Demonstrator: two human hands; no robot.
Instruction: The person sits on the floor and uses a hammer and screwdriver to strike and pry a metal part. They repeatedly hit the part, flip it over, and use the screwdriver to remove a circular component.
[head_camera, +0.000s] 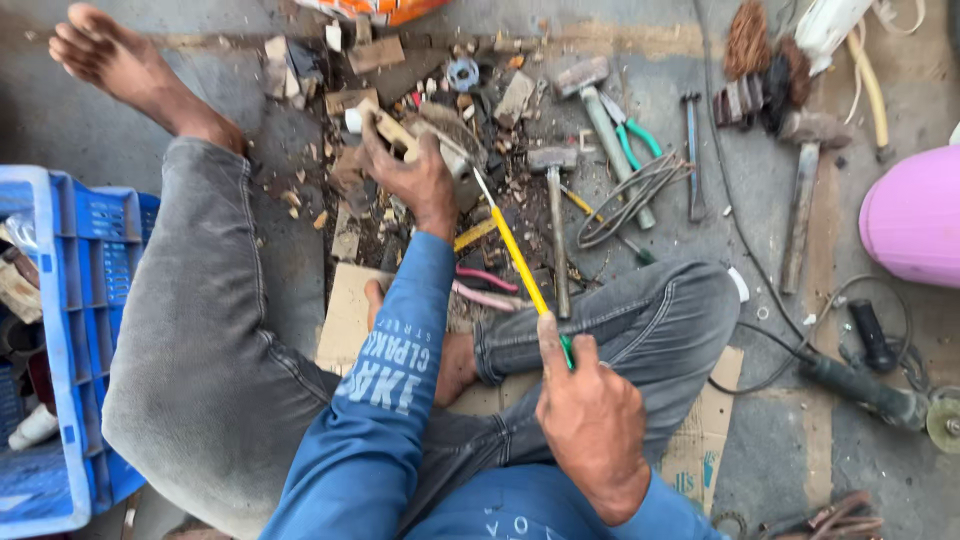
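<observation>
Sitting on the floor amid scattered tools, legs folded over a flat sheet of cardboard. Left hand closed around a small pale wooden block, pinning it down in the litter of wood chips near the middle of the floor. Right hand wrapped shut on the green grip of a long yellow-shafted screwdriver, tip angled up against the block just beside the left fingers. Lying close by: two hammers, green-handled pliers, a loop of wire, an angle grinder toward the right edge, a blue crate at the left edge. Likely hazard: tip skidding off the small block under a hard push and jabbing the holding fingers, or the block twisting loose among loose chips. Bare foot also lying near sharp debris
</observation>
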